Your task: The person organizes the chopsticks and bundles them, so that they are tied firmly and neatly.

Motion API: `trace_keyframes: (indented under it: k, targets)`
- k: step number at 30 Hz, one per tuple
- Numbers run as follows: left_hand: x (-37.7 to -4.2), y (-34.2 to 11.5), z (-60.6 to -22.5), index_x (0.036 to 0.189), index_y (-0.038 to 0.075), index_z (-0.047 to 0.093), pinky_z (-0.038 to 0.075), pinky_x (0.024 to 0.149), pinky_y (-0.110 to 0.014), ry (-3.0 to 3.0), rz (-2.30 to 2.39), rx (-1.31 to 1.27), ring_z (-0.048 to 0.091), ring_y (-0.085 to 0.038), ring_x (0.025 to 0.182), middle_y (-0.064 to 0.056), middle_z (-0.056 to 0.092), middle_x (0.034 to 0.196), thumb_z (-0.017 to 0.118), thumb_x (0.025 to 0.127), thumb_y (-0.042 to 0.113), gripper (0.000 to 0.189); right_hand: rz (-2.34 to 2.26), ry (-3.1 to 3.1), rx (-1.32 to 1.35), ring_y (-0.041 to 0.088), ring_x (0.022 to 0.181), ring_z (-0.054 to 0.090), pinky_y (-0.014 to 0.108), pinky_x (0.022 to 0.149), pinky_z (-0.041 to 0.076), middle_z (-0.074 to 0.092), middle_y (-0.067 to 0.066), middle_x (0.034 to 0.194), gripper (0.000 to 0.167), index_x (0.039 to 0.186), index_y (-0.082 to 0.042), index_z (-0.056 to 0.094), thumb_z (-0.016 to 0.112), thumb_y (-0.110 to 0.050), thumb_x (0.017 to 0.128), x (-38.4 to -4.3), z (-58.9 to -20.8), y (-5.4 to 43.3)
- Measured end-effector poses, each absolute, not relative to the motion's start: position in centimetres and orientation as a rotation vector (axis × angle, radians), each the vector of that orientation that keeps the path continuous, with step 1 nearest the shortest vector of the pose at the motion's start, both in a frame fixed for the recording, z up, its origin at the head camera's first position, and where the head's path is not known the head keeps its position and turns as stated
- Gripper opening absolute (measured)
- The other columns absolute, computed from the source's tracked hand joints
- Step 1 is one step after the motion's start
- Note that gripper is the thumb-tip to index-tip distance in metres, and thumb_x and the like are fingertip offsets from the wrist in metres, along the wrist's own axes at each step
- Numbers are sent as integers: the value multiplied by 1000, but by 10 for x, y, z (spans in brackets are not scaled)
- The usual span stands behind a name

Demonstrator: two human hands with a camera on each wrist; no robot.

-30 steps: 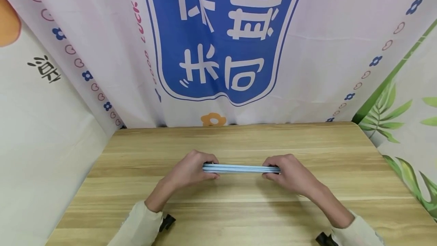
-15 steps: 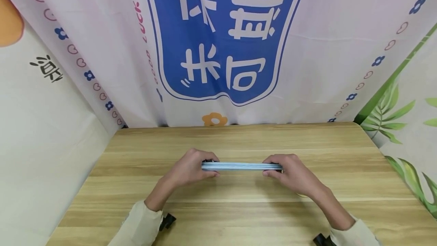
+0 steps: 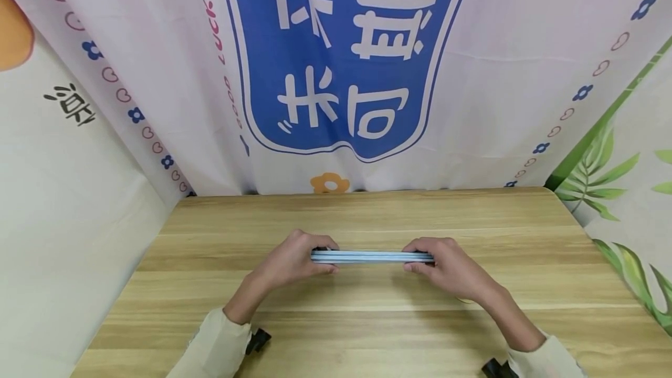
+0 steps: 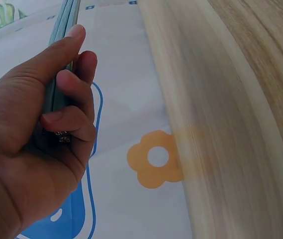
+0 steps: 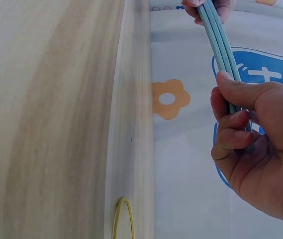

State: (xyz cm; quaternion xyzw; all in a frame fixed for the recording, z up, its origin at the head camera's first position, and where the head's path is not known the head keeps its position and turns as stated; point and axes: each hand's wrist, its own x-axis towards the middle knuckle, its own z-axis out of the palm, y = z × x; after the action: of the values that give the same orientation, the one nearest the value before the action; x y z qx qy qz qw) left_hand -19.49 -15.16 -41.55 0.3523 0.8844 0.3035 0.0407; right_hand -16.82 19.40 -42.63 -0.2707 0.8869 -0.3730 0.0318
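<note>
Above the middle of the table a bundle of slim light blue chopsticks (image 3: 370, 256) lies level between both hands. My left hand (image 3: 291, 258) grips its left end, thumb on the near side and fingers on the far side. The left wrist view shows a gold pattern near the end of the chopsticks (image 4: 61, 30), partly hidden by curled fingers. At the opposite end my right hand (image 3: 446, 261) holds the bundle in the same way. In the right wrist view the chopsticks (image 5: 224, 50) run side by side, their near ends hidden in the palm.
A yellow rubber band (image 5: 123, 216) lies on the wooden table (image 3: 336, 337) by my right wrist. Behind the table hangs a printed cloth (image 3: 488, 104) with a blue panel. More cloth, one side printed with leaves (image 3: 588, 174), borders left and right.
The bundle tilts slightly a second ago and lies level now, with its visible edges shifted a little. Both hands keep their grip at nearly the same place.
</note>
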Motion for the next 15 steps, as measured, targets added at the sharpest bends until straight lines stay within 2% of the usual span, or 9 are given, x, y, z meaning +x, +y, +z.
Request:
trace_keyframes:
  k: [15]
  targets:
    - [-195,-151,-414,109,14,80,57,74,-21,2717,947,1076,65,0,80,5,81,99,91,87,23,27,-1181,2701,-829,4,75,57,24,68,50,75,-7,95,10,110,-17,78,77,-19,100,-169,-426,196]
